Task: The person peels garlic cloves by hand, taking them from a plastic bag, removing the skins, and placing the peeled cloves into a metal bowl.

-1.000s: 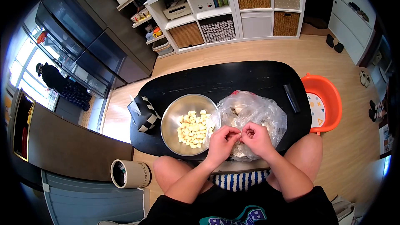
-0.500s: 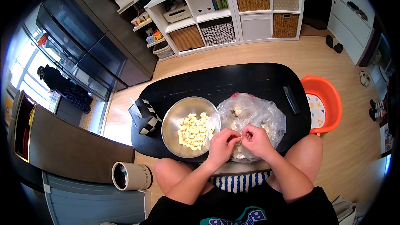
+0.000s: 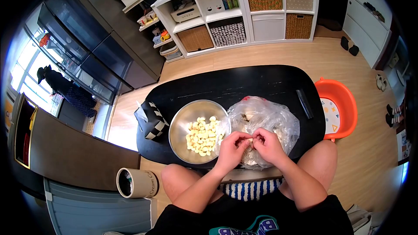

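Observation:
My left hand (image 3: 232, 150) and my right hand (image 3: 268, 146) meet fingertip to fingertip over the front of a clear plastic bag (image 3: 281, 119). Both are closed in a pinch on a small pale piece, which looks like a garlic clove (image 3: 250, 139), mostly covered by the fingers. The crumpled bag lies spread on the table and holds whitish, papery bits. Left of my hands stands a steel bowl (image 3: 177, 122), its right rim overlapped by the bag's edge. Peeled garlic cloves (image 3: 201, 137) are heaped inside it.
The black table (image 3: 196, 85) also carries a checkered tissue box (image 3: 153, 122) at left and a dark narrow object (image 3: 304, 103) at right. An orange tub (image 3: 349, 117) and a cream bin (image 3: 143, 183) flank it on the floor. Another person (image 3: 65, 88) stands beyond the glass door.
My fingers have shifted slightly around the small piece, with both hands staying over the bag. The person at far left has turned and leaned a little to the left.

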Available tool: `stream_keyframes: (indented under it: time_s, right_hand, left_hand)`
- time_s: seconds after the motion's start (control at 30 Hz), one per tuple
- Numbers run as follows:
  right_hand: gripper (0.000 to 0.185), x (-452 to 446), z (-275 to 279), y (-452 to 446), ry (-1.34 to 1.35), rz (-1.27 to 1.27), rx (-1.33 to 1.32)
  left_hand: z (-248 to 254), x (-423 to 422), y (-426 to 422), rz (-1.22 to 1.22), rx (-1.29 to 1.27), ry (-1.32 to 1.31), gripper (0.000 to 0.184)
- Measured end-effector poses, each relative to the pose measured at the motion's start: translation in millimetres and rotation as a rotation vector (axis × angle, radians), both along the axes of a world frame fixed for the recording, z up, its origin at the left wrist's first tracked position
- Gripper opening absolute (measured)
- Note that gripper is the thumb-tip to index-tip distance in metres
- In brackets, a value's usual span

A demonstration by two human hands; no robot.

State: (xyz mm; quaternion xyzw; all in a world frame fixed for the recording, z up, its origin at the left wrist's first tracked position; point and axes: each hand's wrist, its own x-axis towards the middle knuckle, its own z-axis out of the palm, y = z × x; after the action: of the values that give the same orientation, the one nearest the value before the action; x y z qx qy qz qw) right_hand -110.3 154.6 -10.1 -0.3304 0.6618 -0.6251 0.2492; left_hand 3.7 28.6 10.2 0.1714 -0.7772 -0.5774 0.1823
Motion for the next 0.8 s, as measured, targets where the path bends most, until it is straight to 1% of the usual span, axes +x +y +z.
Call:
stream_keyframes:
  time_s: [0.13,0.2,0.23,0.3,0.4,0.43,0.47,0.53,0.63,0.8]
  right_hand:
    - [0.007,0,3,0,-0.008,0.015,-0.012]
    - [0.008,0,3,0,0.004,0.014,-0.011]
    - [0.009,0,3,0,0.016,0.014,-0.010]
    - [0.010,-1,2,1,0.015,0.019,0.005]
    - [0.011,-1,8,3,0.035,0.045,0.065]
    - [0.010,0,11,3,0.056,0.065,0.110]
    - [0.010,1,12,3,0.056,0.064,0.109]
    - [0.013,4,15,3,0.184,0.034,0.094]
    - [0.013,5,21,3,0.232,0.051,0.073]
    - [0.013,3,14,2,0.187,0.065,0.081]
  left_hand:
    - [3,0,0,-0.018,0.090,-0.016,0.014]
    - [0,0,-1,-0.041,0.199,-0.042,0.015]
    - [-3,0,-1,-0.042,0.198,-0.042,0.015]
    - [-9,-1,-1,-0.022,0.341,0.015,0.016]
    - [-16,-3,-2,0.021,0.412,0.063,0.016]
    - [-16,-3,-2,0.020,0.412,0.063,0.016]
    - [-15,-3,-3,0.040,0.432,0.072,0.015]
    - [-15,-3,-3,0.059,0.453,0.082,0.014]
    - [-15,-3,-4,0.062,0.461,0.086,0.012]
    - [-13,-2,-4,0.050,0.557,0.091,0.010]
